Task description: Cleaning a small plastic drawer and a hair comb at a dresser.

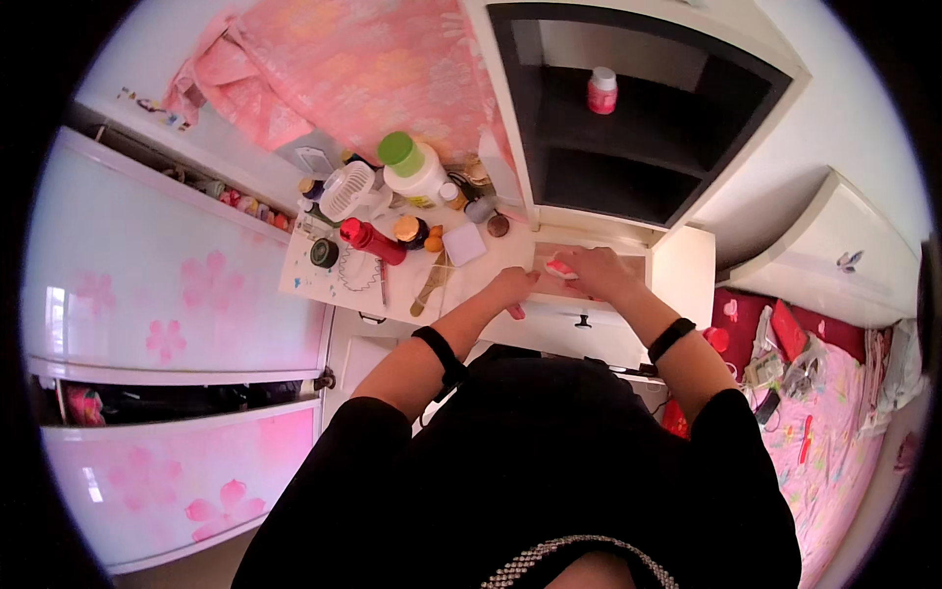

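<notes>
My right hand [595, 271] is closed around a small red-and-white object [562, 268], and the fingers hide part of it. It is over a shallow drawer-like compartment [633, 263] in the white dressing table [482, 283]. A black knob [583, 322] is on the white front just below. To the left, my left hand [514, 288] is by the compartment's left edge. Something pink shows beneath its fingers, and whether it is a fingertip or a held thing is unclear.
On the tabletop stand a red bottle [374, 241], a green-capped white jug [412, 173], a small white fan [349, 190], a gold-lidded jar [411, 232] and a comb [430, 286]. The dark cabinet [625, 140] holds a pink bottle [603, 92]. A cluttered bed [824, 442] lies right.
</notes>
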Action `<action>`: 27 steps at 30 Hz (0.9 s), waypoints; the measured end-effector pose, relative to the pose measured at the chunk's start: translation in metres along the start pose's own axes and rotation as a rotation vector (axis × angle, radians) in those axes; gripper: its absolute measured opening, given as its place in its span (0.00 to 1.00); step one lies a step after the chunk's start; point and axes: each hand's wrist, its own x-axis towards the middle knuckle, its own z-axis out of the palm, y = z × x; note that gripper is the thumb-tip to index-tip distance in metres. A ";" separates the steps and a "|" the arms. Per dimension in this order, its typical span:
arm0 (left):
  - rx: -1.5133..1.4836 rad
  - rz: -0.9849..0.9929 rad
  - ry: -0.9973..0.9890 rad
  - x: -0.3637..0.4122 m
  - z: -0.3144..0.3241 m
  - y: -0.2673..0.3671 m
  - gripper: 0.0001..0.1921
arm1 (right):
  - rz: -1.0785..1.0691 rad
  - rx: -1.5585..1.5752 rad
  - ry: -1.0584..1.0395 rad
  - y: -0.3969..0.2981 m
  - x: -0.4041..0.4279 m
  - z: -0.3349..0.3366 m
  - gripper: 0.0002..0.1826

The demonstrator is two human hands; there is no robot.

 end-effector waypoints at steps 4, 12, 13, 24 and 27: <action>0.544 0.442 0.147 0.025 0.005 -0.058 0.27 | -0.199 0.111 0.042 -0.010 0.032 0.022 0.15; 0.629 0.263 0.119 0.012 0.010 -0.016 0.33 | 0.005 -0.318 -0.210 0.001 0.029 0.028 0.07; 0.416 0.043 0.043 0.009 0.009 -0.003 0.51 | 0.013 -0.318 -0.211 0.008 0.021 0.030 0.07; 0.776 0.245 0.125 0.001 0.006 -0.007 0.26 | 0.245 -0.441 -0.568 0.044 -0.008 0.004 0.11; 0.671 0.207 0.145 -0.002 0.007 -0.005 0.19 | 0.226 -0.267 -0.669 0.043 -0.013 -0.002 0.14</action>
